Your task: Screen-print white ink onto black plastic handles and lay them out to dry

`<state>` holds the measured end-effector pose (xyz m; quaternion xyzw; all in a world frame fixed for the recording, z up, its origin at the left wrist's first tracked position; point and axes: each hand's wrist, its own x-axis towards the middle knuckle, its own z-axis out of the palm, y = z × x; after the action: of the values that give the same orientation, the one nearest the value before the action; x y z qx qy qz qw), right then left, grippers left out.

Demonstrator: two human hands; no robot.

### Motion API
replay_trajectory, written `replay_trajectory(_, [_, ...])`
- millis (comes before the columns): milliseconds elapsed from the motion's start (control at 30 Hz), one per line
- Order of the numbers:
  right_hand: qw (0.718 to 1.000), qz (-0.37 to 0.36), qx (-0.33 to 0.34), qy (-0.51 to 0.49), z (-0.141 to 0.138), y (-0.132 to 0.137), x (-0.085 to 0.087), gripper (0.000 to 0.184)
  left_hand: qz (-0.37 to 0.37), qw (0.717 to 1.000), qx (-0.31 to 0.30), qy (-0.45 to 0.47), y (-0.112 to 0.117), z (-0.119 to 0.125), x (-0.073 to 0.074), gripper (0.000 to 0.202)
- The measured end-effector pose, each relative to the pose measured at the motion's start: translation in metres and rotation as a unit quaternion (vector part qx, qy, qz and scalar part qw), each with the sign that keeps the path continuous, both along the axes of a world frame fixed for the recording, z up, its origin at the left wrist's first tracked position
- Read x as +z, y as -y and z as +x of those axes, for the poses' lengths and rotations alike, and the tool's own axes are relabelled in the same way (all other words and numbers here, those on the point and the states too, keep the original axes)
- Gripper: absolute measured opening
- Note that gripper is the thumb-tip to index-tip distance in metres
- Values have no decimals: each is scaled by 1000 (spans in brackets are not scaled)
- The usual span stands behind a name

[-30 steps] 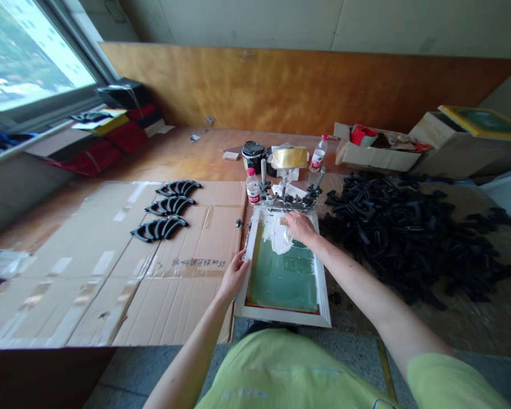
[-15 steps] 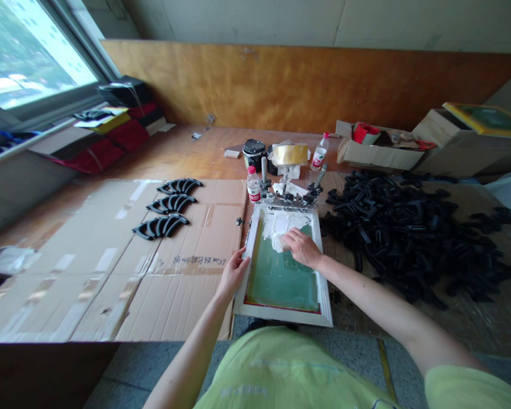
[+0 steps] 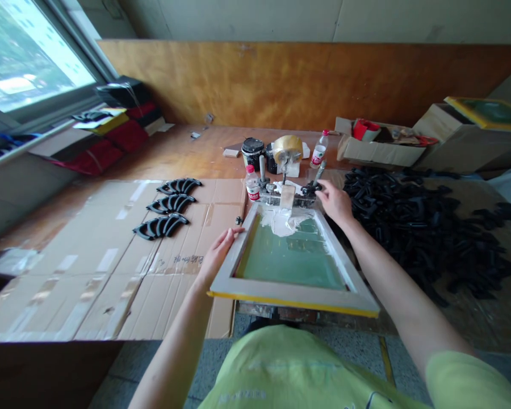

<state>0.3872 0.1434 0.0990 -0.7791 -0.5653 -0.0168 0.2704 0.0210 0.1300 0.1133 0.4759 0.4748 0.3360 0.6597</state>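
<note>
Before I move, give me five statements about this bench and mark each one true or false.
1. The left hand is at the left rail of the screen frame. True.
2. The right hand is in the pile of black parts. False: it is by the black clamp knob.
3. Three clusters of curved black parts lie on the flattened cardboard. True.
4. Both plastic bottles have blue caps. False: the nearer bottle and farther bottle have red ones.
5. Whitish paste covers the near end of the green mesh. False: it is at the far end.

Space beneath the screen frame (image 3: 289, 288) mostly out of sight
</note>
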Motion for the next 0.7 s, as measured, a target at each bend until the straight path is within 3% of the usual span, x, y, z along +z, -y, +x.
replay_trajectory(100, [997, -29, -42, -61, 13, 33, -34, 26, 77, 992, 35, 92, -21, 21, 27, 51])
replay_trajectory(167, [993, -75, 35, -86, -1, 50, -61, 18, 94, 985, 51, 135, -31, 35, 37, 50])
replay_trajectory(233, [983, -93, 135, -83, -26, 60, -82, 15, 87, 981, 88, 146, -32, 47, 35, 49])
replay_trajectory(333, [977, -73, 192, -60, -68, 71, -90, 12, 25, 984, 116, 132, -6, 62, 5, 49])
replay_trajectory(433, [979, -21, 198, -49, -112, 90, -81, 7, -143, 987, -1, 69, 41, 73, -41, 56])
replay_trajectory(533, [948, -2, 317, -20, -137, 110, -75, 12, -208, 977, -27, 26, 71, 64, -80, 55])
replay_trajectory(600, [943, -28, 333, -8, -122, 115, -76, 16, -176, 984, 9, -38, 68, 38, -97, 53])
replay_trajectory(633, [958, -49, 284, -4, -102, 116, -76, 18, -147, 985, 27, -88, 61, 19, -104, 52])
replay_trajectory(700, [991, -94, 92, 6, -44, 114, -77, 22, -86, 973, 44, -209, 39, -25, -115, 53])
